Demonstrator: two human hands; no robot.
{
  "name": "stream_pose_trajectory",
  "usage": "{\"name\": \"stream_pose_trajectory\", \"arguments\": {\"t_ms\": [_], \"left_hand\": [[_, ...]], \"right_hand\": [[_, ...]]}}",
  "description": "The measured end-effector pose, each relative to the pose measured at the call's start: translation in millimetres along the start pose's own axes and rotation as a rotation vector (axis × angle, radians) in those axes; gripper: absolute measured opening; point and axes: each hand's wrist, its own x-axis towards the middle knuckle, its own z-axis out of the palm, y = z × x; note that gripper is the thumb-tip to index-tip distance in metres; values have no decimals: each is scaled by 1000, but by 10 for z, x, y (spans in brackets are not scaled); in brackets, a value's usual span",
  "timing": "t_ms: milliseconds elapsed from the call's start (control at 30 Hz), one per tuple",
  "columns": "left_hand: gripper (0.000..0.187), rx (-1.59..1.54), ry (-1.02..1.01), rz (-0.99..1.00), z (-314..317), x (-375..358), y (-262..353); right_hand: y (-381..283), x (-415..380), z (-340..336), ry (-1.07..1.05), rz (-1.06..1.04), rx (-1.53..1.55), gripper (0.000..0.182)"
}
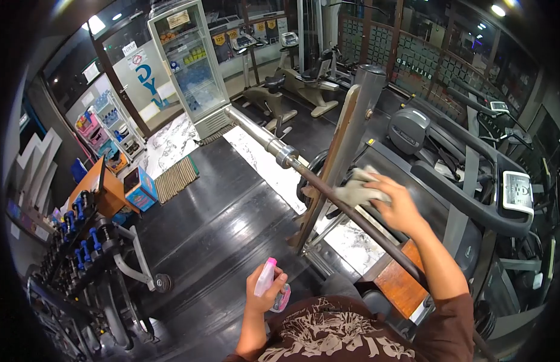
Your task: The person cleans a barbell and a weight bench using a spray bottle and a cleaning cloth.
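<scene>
My left hand (256, 297) is wrapped round a small spray bottle (266, 279) with a pink top, held low in front of my shirt. Fingers curled, my right hand (398, 206) grips a pale grey cloth (359, 190) against the barbell (383, 240), close to the rack upright (337, 145). The bar slants from the upper left, with its shiny metal sleeve (259, 136), down to the lower right, and carries no plate on the sleeve I see. The cloth hides the stretch of bar under it.
Treadmills (437, 235) stand to the right, exercise bikes (304, 90) at the back. A glass-door fridge (192, 66) is at the upper left. To the left are a dumbbell rack (114, 241), a blue box (140, 188) and a striped mat (176, 179). A wooden board (400, 280) lies below the bar.
</scene>
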Motion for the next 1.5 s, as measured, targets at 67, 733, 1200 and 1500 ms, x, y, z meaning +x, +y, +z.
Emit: {"name": "stream_pose_trajectory", "arguments": {"t_ms": [67,733,1200,1500], "left_hand": [[13,14,12,-1,-3,-29,-18],[9,121,5,145,896,525,223],[13,345,-108,303,1622,840,440],[16,186,12,149,1731,615,341]], "right_hand": [[175,165,316,-82,-101,-35,38],[309,-595,-734,-721,250,135,48],[503,365,-895,124,-116,38,46],[772,1276,421,338,-461,-209,56]]}}
